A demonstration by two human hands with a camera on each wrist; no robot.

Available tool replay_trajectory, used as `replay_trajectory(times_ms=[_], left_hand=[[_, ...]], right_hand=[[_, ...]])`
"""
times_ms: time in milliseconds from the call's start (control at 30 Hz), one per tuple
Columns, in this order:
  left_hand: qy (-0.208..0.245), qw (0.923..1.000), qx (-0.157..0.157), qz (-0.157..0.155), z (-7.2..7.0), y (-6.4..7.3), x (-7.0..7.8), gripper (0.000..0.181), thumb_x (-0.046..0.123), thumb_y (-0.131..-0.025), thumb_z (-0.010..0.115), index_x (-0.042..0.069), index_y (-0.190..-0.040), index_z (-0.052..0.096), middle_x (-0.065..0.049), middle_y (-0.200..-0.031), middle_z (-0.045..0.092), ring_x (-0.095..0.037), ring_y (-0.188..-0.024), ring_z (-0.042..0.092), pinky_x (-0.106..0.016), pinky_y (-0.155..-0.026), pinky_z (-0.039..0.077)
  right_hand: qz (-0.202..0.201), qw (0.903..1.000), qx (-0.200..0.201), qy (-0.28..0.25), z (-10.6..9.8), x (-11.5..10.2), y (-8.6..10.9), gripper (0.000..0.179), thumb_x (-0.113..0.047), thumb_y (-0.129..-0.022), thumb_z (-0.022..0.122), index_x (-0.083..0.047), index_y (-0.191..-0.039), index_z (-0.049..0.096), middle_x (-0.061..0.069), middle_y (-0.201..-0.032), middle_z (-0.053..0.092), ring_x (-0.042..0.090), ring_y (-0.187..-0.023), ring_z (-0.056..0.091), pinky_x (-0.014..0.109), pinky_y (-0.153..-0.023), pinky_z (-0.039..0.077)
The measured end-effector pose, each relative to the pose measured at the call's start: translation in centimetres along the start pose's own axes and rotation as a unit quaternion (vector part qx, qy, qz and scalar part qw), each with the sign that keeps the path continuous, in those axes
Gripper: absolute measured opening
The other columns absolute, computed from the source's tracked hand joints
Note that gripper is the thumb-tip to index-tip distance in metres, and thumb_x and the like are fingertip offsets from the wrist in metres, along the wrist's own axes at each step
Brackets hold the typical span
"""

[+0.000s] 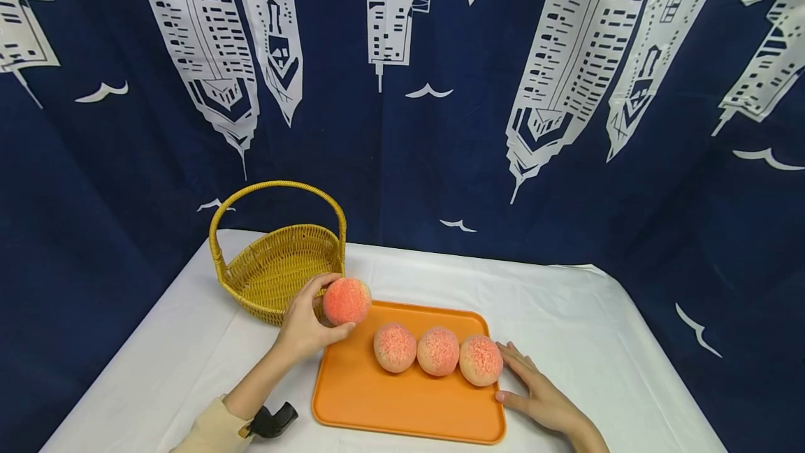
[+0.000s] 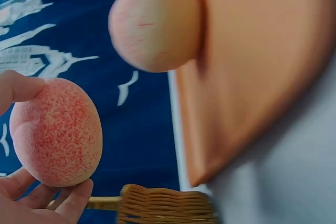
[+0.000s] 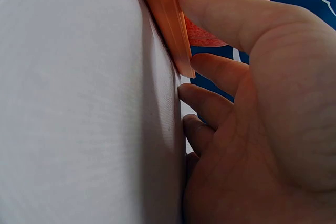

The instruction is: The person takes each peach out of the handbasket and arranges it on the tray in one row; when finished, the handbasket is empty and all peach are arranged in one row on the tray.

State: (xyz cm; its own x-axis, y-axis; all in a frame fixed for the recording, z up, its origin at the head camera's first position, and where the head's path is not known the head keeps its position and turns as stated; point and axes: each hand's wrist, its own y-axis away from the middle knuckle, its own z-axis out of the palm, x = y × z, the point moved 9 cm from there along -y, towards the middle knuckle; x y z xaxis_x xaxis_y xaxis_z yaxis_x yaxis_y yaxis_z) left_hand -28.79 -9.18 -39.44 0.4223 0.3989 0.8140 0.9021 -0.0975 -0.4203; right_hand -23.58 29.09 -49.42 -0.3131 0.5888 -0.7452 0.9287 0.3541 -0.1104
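Observation:
My left hand (image 1: pixel 306 324) pinches a pink-red peach (image 1: pixel 347 301) between thumb and fingers, lifted over the back left corner of an orange tray (image 1: pixel 409 407). The left wrist view shows this peach (image 2: pixel 58 132) held at its sides by the fingertips. On the tray, three more peaches form a row: a left one (image 1: pixel 395 347), a middle one (image 1: pixel 438 351) and a right one (image 1: pixel 481 361). At the tray's right edge lies my right hand (image 1: pixel 537 393), thumb tip against the rim and fingers loosely extended beside the right peach. Nothing is gripped in it.
A yellow-brown wicker basket (image 1: pixel 283 264) with a tall arched handle stands behind and left of the tray, partly covered by my left hand. White cloth (image 1: pixel 547 306) covers the table. Behind it hangs a dark blue curtain (image 1: pixel 440 159) with white building prints.

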Motion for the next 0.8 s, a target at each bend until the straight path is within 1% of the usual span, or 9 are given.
replay_trajectory(times_ms=[167, 333, 367, 433, 500, 567, 667, 733, 800], left_hand=[[-0.008, 0.9996, -0.023, 0.012, 1.0, 1.3, -0.8, 0.076, 0.006, -0.059, 0.089, 0.004, -0.127, 0.056, -0.009, -0.124, 0.06, -0.026, -0.109, 0.063, -0.041, -0.093, 0.053], [-0.01, 0.9994, -0.03, 0.01, 1.7, 2.0, -1.8, 0.076, 0.006, -0.058, 0.089, 0.003, -0.127, 0.056, -0.007, -0.125, 0.059, -0.023, -0.114, 0.06, -0.04, -0.094, 0.053], [-0.01, 0.9994, -0.031, 0.008, 1.8, 2.1, -1.9, 0.076, 0.006, -0.058, 0.089, 0.004, -0.127, 0.056, -0.007, -0.125, 0.059, -0.023, -0.114, 0.06, -0.04, -0.094, 0.053], [-0.013, 0.9994, -0.031, 0.006, 2.0, 2.4, -2.2, 0.076, 0.007, -0.058, 0.089, 0.003, -0.127, 0.056, -0.008, -0.127, 0.058, -0.024, -0.114, 0.06, -0.041, -0.094, 0.053], [-0.017, 0.9994, -0.03, 0.004, 2.2, 2.7, -2.5, 0.075, 0.007, -0.058, 0.09, 0.003, -0.126, 0.057, -0.01, -0.129, 0.057, -0.026, -0.113, 0.06, -0.043, -0.094, 0.053], [-0.017, 0.9994, -0.031, 0.001, 2.5, 2.9, -2.7, 0.075, 0.007, -0.058, 0.09, 0.003, -0.127, 0.057, -0.011, -0.13, 0.057, -0.028, -0.111, 0.061, -0.045, -0.093, 0.053], [-0.027, 0.999, -0.035, -0.004, 2.9, 3.2, -2.9, 0.075, 0.007, -0.059, 0.09, 0.004, -0.126, 0.057, -0.011, -0.129, 0.057, -0.029, -0.107, 0.062, -0.044, -0.09, 0.055], [-0.037, 0.9986, -0.036, -0.01, 3.1, 3.3, -3.1, 0.076, 0.007, -0.058, 0.091, 0.004, -0.126, 0.058, -0.009, -0.127, 0.058, -0.027, -0.106, 0.062, -0.041, -0.089, 0.056], [-0.048, 0.9981, -0.037, -0.015, 3.2, 3.3, -3.3, 0.076, 0.009, -0.058, 0.091, 0.004, -0.126, 0.058, -0.009, -0.126, 0.059, -0.026, -0.105, 0.062, -0.039, -0.087, 0.056]], right_hand=[[0.018, 0.9998, -0.007, -0.009, 0.2, 0.3, -0.1, 0.068, -0.029, -0.087, 0.072, -0.011, -0.146, 0.045, 0.021, -0.155, 0.033, -0.029, -0.131, 0.005, -0.007, -0.098, -0.002], [0.027, 0.9996, -0.007, -0.008, 0.2, 0.6, -0.1, 0.069, -0.029, -0.086, 0.072, -0.011, -0.147, 0.044, 0.021, -0.156, 0.032, -0.029, -0.131, 0.004, -0.007, -0.098, -0.002], [0.028, 0.9996, -0.007, -0.008, 0.2, 0.6, -0.1, 0.069, -0.029, -0.086, 0.072, -0.011, -0.147, 0.044, 0.022, -0.156, 0.032, -0.028, -0.133, 0.004, -0.004, -0.102, -0.004], [0.044, 0.9989, -0.012, -0.012, 0.3, 0.8, -0.1, 0.07, -0.03, -0.086, 0.072, -0.014, -0.147, 0.043, 0.02, -0.157, 0.031, -0.026, -0.133, 0.004, -0.002, -0.103, -0.004], [0.063, 0.9978, -0.016, -0.017, 0.4, 1.0, 0.0, 0.071, -0.032, -0.086, 0.073, -0.016, -0.148, 0.043, 0.017, -0.158, 0.029, -0.023, -0.136, 0.004, 0.012, -0.115, -0.006], [0.072, 0.997, -0.019, -0.021, 0.4, 1.1, 0.0, 0.071, -0.032, -0.086, 0.073, -0.017, -0.148, 0.042, 0.016, -0.159, 0.028, -0.021, -0.137, 0.004, 0.013, -0.116, -0.006], [0.06, 0.9978, -0.018, -0.019, 0.4, 0.9, 0.0, 0.071, -0.031, -0.086, 0.073, -0.015, -0.148, 0.042, 0.019, -0.158, 0.028, -0.024, -0.135, 0.003, 0.007, -0.111, -0.005], [0.045, 0.9988, -0.014, -0.015, 0.2, 0.7, -0.1, 0.071, -0.03, -0.086, 0.073, -0.013, -0.148, 0.043, 0.02, -0.157, 0.029, -0.028, -0.132, 0.004, -0.006, -0.098, -0.002], [0.03, 0.9995, -0.008, -0.008, 0.1, 0.5, -0.1, 0.07, -0.029, -0.086, 0.073, -0.011, -0.147, 0.043, 0.022, -0.156, 0.031, -0.029, -0.132, 0.004, -0.007, -0.098, -0.002]])
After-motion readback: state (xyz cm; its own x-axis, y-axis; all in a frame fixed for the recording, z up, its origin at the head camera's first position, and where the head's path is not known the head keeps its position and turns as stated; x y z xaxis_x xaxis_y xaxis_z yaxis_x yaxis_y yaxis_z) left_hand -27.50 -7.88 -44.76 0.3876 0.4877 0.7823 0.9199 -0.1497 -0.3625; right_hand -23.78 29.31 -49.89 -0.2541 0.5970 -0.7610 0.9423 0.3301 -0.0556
